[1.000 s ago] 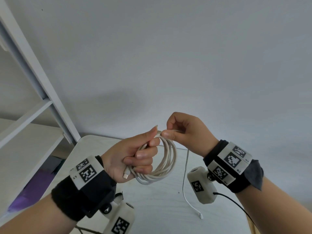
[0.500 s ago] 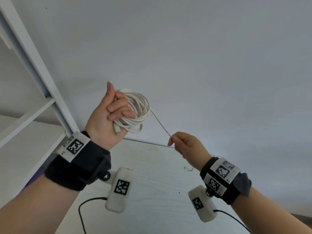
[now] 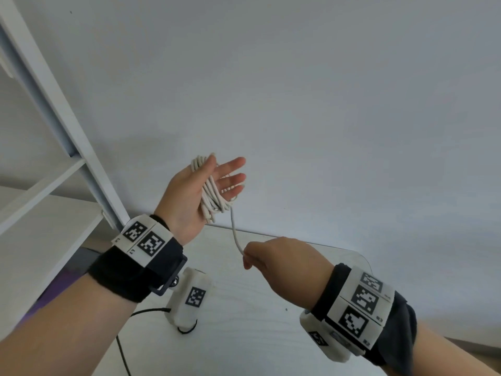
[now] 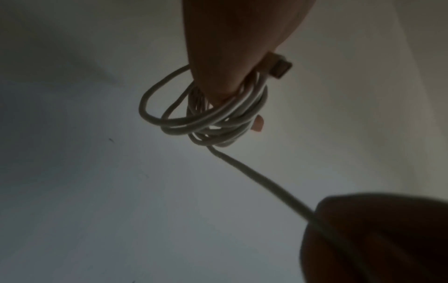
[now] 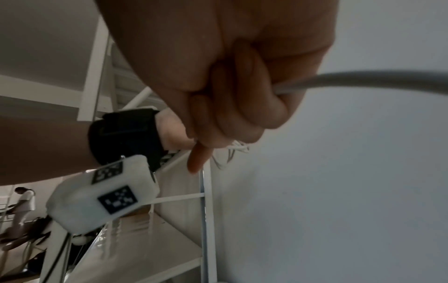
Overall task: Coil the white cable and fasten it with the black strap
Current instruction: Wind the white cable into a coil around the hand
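Note:
The white cable [image 3: 212, 195] is wound into a small coil that hangs round the thumb of my left hand [image 3: 217, 180], held up palm-out with straight fingers. In the left wrist view the coil [image 4: 213, 118] circles the thumb, and its plug [image 4: 281, 69] sticks out beside it. A short tail [image 3: 234, 234] drops from the coil to my right hand [image 3: 245, 260], which pinches it between thumb and curled fingers [image 5: 242, 107]. A thin black loop [image 3: 187, 329] lies on the table below my left wrist; whether it is the black strap I cannot tell.
Beneath both hands is a white table [image 3: 244, 335], its far edge against a plain grey wall. A white shelving frame [image 3: 54, 112] stands at the left. A black lead [image 3: 122, 348] trails from the left wrist camera across the table.
My left hand has straightened its fingers off the coil and moved down and to the right. The right hand has moved closer beneath it, so the tail between them is shorter and steeper.

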`<act>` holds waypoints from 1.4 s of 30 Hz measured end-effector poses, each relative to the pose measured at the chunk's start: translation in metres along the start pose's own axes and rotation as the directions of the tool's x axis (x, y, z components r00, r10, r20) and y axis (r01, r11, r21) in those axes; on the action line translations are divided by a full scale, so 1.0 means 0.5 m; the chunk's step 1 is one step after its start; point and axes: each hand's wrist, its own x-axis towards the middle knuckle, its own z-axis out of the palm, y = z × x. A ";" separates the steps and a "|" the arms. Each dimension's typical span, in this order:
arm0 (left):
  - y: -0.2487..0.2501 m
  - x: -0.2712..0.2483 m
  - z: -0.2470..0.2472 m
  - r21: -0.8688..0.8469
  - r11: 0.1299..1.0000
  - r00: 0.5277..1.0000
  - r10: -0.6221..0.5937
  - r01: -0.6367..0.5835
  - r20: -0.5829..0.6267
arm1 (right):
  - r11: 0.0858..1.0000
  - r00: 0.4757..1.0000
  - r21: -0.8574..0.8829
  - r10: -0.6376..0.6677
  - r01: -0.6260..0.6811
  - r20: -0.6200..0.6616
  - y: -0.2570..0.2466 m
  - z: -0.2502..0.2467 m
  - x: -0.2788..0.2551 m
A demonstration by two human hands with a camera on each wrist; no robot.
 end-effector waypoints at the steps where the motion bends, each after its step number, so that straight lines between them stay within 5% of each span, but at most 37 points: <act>1: -0.003 -0.001 0.000 0.037 0.999 1.000 -0.014 0.013 0.023 | 1.000 1.000 -0.015 -0.019 0.020 0.011 -0.008 -0.003 -0.002; 13: -0.040 -0.043 0.028 0.629 0.775 0.973 -0.182 0.052 0.143 | 0.976 0.985 -0.138 -0.171 0.170 0.007 -0.046 -0.062 -0.015; 22: -0.053 -0.074 0.058 0.771 0.635 0.928 -0.312 0.045 0.203 | 0.982 0.953 0.096 -0.132 0.164 -0.274 -0.031 -0.123 -0.005; 30: -0.061 -0.078 0.054 0.576 0.798 0.882 -0.387 0.175 0.269 | 0.972 0.924 0.172 -0.087 0.161 -0.373 -0.007 -0.139 0.008; 38: -0.047 -0.079 0.050 0.542 0.821 0.762 -0.464 0.178 0.452 | 0.876 0.915 0.436 -0.017 0.209 -0.404 0.039 -0.138 0.021; 42: -0.039 -0.078 0.041 0.455 0.854 0.739 -0.474 0.253 0.479 | 0.809 0.927 0.551 0.021 0.204 -0.374 0.059 -0.129 0.031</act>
